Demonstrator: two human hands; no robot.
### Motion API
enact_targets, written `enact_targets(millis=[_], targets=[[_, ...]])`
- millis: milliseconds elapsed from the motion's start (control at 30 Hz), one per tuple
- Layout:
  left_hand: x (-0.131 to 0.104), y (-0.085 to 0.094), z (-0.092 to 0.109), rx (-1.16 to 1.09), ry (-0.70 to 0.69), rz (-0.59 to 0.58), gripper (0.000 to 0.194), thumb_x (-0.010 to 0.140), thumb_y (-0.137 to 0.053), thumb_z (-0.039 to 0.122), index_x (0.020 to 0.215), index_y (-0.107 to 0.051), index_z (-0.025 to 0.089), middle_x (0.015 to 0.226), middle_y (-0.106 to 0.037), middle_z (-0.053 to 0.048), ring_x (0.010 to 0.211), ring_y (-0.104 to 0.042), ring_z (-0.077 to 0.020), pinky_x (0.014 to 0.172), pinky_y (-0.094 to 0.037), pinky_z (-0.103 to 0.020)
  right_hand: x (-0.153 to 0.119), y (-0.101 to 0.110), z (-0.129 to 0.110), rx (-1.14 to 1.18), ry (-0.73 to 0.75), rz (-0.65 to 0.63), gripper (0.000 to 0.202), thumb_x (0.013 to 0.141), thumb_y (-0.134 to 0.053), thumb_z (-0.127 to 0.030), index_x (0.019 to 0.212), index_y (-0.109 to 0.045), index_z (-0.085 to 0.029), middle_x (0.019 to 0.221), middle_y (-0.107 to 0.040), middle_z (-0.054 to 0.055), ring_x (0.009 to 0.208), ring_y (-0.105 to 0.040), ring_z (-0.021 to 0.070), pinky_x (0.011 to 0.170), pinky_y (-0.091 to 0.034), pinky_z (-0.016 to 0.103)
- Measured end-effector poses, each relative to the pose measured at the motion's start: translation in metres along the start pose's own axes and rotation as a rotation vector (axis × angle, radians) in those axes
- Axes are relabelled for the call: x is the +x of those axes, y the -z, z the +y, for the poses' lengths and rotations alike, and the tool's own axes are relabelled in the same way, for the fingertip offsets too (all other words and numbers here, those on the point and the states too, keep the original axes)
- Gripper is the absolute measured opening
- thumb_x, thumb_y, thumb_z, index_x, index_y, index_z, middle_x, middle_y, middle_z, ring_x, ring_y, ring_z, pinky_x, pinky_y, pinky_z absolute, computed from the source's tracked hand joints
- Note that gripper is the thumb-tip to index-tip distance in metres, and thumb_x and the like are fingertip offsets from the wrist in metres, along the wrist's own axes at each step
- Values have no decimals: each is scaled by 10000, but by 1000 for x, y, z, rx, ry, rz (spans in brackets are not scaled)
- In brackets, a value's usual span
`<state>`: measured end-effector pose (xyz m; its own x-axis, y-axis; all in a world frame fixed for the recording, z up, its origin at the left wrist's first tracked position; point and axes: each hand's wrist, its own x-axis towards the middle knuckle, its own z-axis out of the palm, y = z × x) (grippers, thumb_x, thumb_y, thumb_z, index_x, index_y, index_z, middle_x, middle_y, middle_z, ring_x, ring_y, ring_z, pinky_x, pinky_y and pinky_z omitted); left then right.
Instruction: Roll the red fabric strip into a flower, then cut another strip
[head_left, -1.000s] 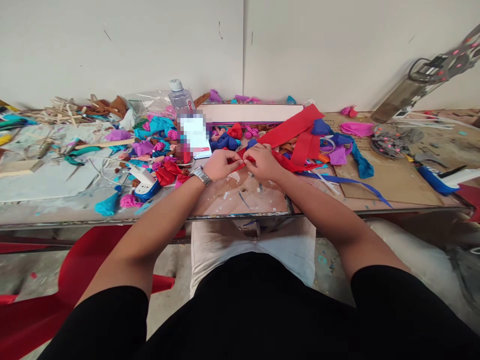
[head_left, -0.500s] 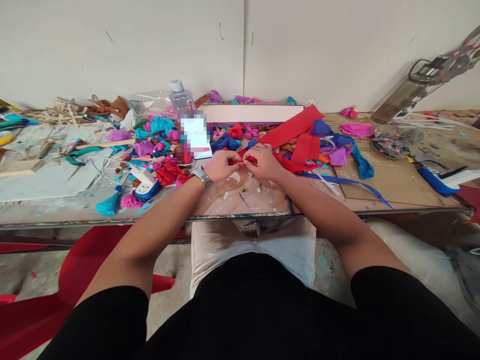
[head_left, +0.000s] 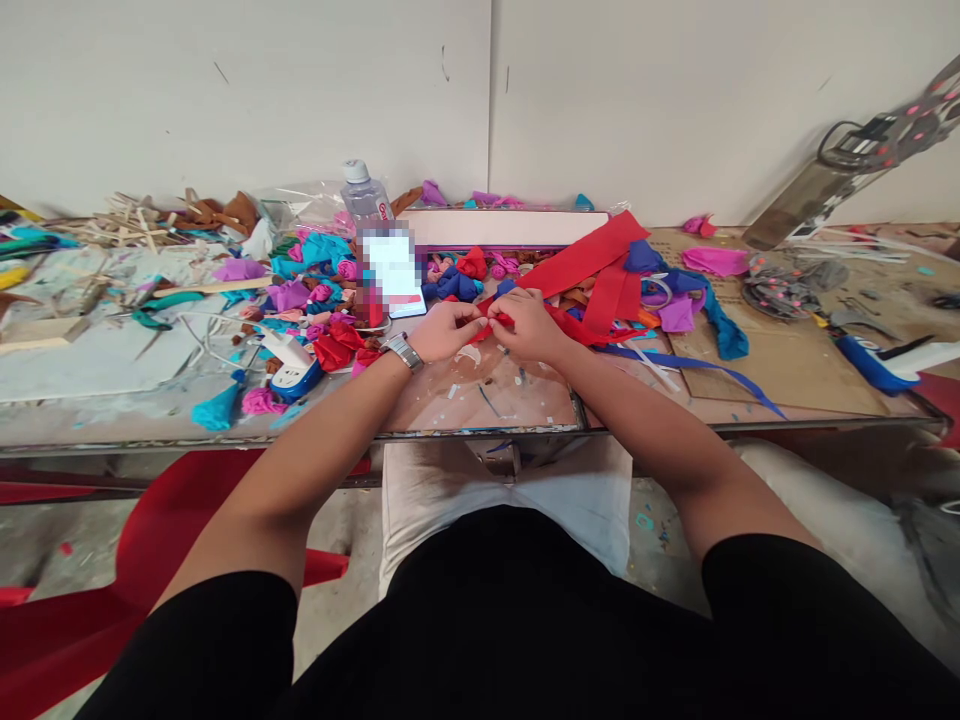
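Observation:
A red crepe paper strip (head_left: 486,325) is pinched between the fingertips of both hands, low over the near middle of the table. My left hand (head_left: 444,332), with a metal watch at its wrist, grips it from the left. My right hand (head_left: 526,322) closes on it from the right, its fingers bent. The fingers hide most of the held part. Behind and right of my right hand lie broad red strips (head_left: 600,255). Crumpled blue paper (head_left: 456,285) and a red paper rose (head_left: 472,263) sit just beyond my hands.
A phone (head_left: 394,270) leans against a clear bottle (head_left: 365,195). On the left are a power adapter (head_left: 292,375), wood sticks (head_left: 142,220) and several coloured paper flowers. To the right lie cardboard (head_left: 780,370), a blue tape dispenser (head_left: 874,365) and a grey water bottle (head_left: 787,205).
My hands stay nearly in place; the fingertips have shifted slightly on the red paper, and a small part of it shows lower between them.

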<state>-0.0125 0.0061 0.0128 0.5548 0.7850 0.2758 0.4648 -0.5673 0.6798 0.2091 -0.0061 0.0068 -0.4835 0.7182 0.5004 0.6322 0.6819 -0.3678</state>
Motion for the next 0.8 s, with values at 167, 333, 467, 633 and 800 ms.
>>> enact_targets(millis=[167, 333, 467, 633, 800], targets=[[1, 0, -2, 2, -12, 28, 340, 929, -631, 460, 837, -742, 152, 743, -695, -21, 653, -541, -135, 639, -401, -284, 0, 1, 0, 27, 8, 7, 148, 977, -562, -309, 899, -644, -215, 983, -769, 71, 998, -593, 271, 958, -303, 452], [0, 0, 0, 51, -49, 46, 309, 926, -638, 433, 811, -724, 159, 697, -651, -4, 635, -506, -126, 625, -370, -281, 0, 1, 0, 32, -7, 1, 138, 952, -561, -301, 881, -643, -214, 949, -766, 76, 984, -592, 273, 948, -307, 449], [0, 0, 1, 78, -92, 59, 290, 938, -633, 416, 845, -736, 162, 719, -671, -5, 630, -499, -121, 630, -367, -280, 1, 1, 0, 37, -22, -9, 144, 949, -551, -305, 873, -630, -212, 933, -753, 81, 972, -584, 271, 934, -306, 443], [0, -1, 0, 105, -107, 74, 289, 943, -637, 416, 848, -743, 165, 721, -687, -9, 625, -500, -122, 635, -372, -282, 1, 1, 0, 45, -37, -2, 142, 947, -556, -310, 870, -626, -214, 933, -748, 75, 981, -587, 268, 932, -308, 438], [0, -1, -2, 60, -67, 72, 296, 933, -625, 417, 859, -754, 161, 734, -699, -15, 630, -522, -128, 623, -384, -280, 1, 0, 0, 45, -31, 22, 143, 949, -558, -308, 880, -639, -213, 934, -750, 68, 977, -597, 265, 938, -313, 434]])
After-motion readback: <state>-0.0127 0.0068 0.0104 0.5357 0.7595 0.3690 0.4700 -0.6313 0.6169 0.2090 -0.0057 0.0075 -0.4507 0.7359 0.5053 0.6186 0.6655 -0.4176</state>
